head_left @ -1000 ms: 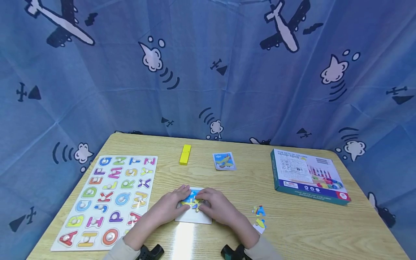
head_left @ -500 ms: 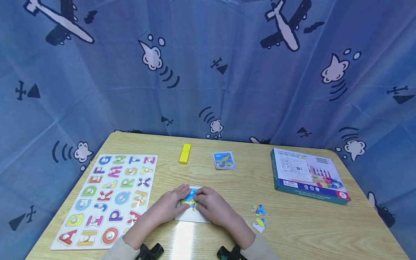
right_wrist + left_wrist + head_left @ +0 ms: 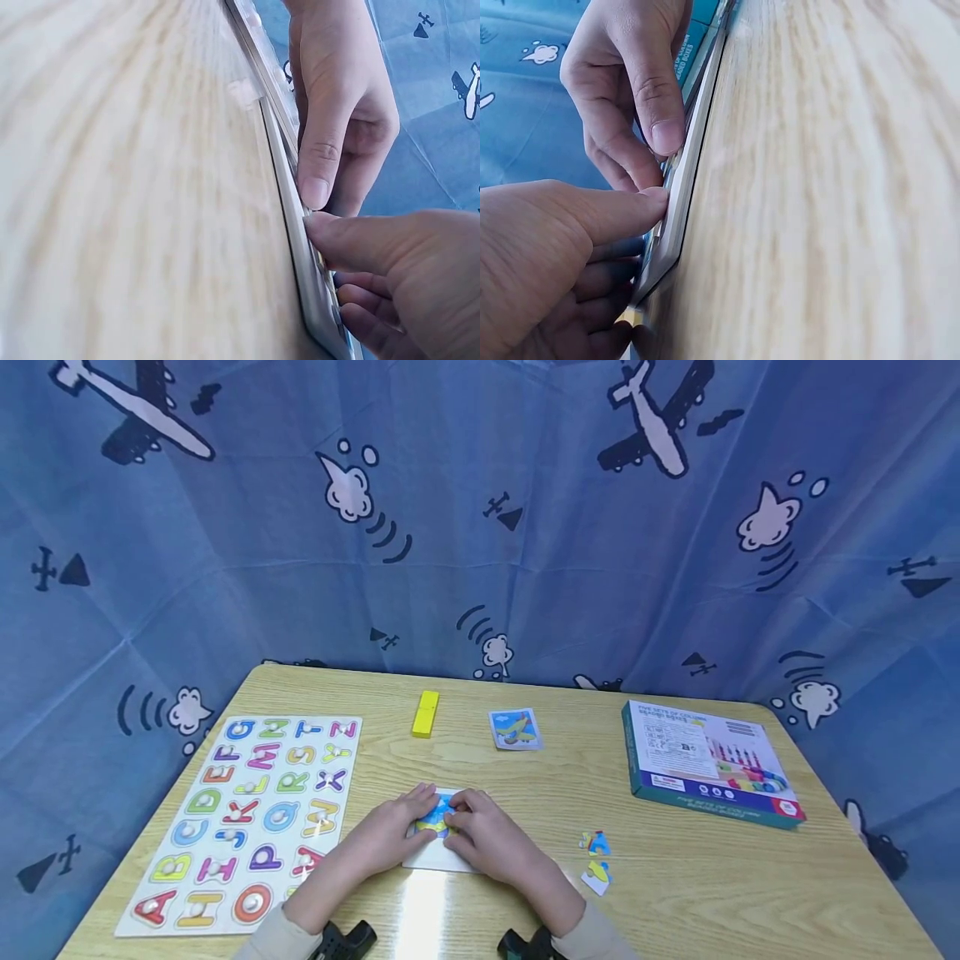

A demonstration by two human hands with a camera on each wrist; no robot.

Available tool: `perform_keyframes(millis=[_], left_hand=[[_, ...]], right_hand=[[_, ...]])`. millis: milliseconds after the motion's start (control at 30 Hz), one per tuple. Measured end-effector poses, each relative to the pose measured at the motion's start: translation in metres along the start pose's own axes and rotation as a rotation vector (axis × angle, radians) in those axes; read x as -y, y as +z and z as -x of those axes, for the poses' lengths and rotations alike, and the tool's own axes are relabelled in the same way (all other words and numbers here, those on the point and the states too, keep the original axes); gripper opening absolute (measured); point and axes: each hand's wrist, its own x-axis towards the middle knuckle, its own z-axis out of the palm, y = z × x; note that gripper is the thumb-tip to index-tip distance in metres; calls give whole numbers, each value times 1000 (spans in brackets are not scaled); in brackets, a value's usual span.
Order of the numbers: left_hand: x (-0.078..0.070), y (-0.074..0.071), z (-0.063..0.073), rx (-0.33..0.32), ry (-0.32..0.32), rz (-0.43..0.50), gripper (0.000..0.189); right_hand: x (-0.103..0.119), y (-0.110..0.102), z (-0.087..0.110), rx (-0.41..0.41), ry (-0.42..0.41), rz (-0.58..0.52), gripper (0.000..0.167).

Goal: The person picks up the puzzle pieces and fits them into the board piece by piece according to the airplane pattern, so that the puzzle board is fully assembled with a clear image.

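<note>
Since a second ago, the right hand (image 3: pixel 491 839) has eased slightly left toward the left hand (image 3: pixel 386 835), and the coloured puzzle (image 3: pixel 437 814) between them looks more tightly gathered; this suggests that a piece is being worked into place, though the fingers hide whether it has seated. Behind everything hangs a blue curtain (image 3: pixel 420 593) printed with aircraft, and before it stands the wood-grained table (image 3: pixel 697 877). On its left lies a letter board (image 3: pixel 258 799) of knobbed alphabet shapes; at right, a cardboard box (image 3: pixel 712 764) lies flat. Both hands meet over a small white board (image 3: pixel 435 862), near the table's front, with the puzzle resting on it. Left thumb and bent fingers hold the puzzle's left side; right thumb and curled fingers grip its right side. Farther back lie a picture card (image 3: pixel 515 729) showing a yellow plane and, left of it, a yellow block (image 3: pixel 425 714). Smallest are the loose pieces (image 3: pixel 597 877) right of the hands, unmoved, so the picture seems unfinished.
</note>
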Motion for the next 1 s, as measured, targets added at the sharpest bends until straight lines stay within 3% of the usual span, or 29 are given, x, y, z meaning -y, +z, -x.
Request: perform_keyframes(millis=[533,833,1000], left_hand=[[-3,11,-3,-24,49,-37,52],[-1,15,-7,-44,56,-11,52],[-2,15,-6,-46,49,9,52]], right_hand=[[-1,3,-3,3,29,-62,27],[-14,-8,2,76,83,-256,40],[-18,-22,10,97,160,-319,43]])
